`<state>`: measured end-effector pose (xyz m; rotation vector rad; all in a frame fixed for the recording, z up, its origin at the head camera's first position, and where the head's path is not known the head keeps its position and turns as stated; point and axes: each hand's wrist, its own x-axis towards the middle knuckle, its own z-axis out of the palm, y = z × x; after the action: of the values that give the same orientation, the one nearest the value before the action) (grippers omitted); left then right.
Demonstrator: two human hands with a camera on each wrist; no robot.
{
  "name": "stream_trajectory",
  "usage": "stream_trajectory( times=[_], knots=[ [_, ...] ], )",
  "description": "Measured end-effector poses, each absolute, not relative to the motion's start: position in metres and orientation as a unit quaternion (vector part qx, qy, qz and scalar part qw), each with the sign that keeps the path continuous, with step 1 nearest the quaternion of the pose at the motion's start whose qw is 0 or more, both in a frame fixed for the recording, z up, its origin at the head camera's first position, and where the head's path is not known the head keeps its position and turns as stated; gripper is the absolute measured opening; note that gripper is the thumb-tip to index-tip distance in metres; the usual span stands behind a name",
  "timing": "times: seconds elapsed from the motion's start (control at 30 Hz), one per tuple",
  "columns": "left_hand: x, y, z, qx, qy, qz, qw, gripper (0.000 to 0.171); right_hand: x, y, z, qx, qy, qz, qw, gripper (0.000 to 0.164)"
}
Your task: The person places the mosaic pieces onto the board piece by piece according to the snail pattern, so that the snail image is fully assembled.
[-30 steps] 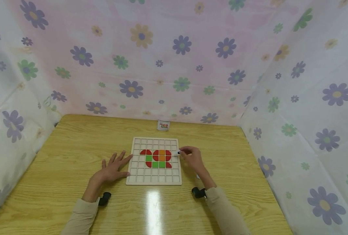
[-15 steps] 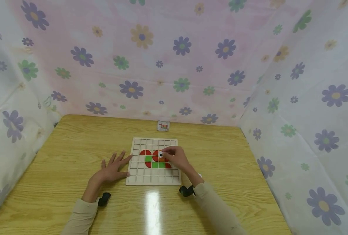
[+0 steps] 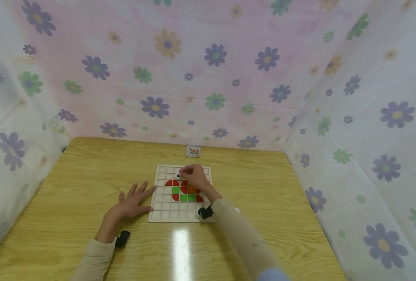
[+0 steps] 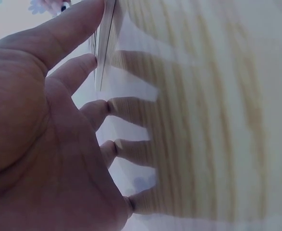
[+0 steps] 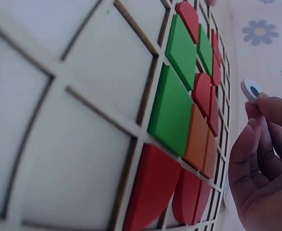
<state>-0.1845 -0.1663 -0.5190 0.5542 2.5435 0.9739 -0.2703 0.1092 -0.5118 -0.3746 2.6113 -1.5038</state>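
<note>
A square wooden grid board (image 3: 165,214) lies on the table, with red, green and orange tiles set in its middle cells. My right hand (image 3: 195,177) is over the board's upper half and pinches a white round eye piece (image 3: 177,176) with a black dot. In the right wrist view, thumb and fingertips grip the eye piece (image 5: 248,90) by its edge. Spread out at the board's left edge, my left hand (image 3: 131,204) touches it with thumb and index finger. The right hand and forearm hide part of the board and some tiles (image 3: 188,197).
Behind the board lies a small picture card (image 3: 193,151) showing a coloured figure on a grid. A small white piece (image 3: 237,210) rests on the table beside the right sleeve. Flowered cloth (image 3: 215,101) hangs around the table's back and sides.
My right hand has carried the eye piece leftward from the board's right edge, across the tiles, to above the red tiles at the upper left. The left hand stays at the board's edge.
</note>
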Motion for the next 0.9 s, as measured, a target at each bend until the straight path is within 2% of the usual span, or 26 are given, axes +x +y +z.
stream_trajectory(
  times=[0.9],
  knots=[
    [-0.185, -0.166, -0.518, 0.19, 0.904, 0.335, 0.188, 0.076, -0.282, 0.089, -0.508, -0.099, 0.919, -0.375, 0.067, 0.012]
  ],
)
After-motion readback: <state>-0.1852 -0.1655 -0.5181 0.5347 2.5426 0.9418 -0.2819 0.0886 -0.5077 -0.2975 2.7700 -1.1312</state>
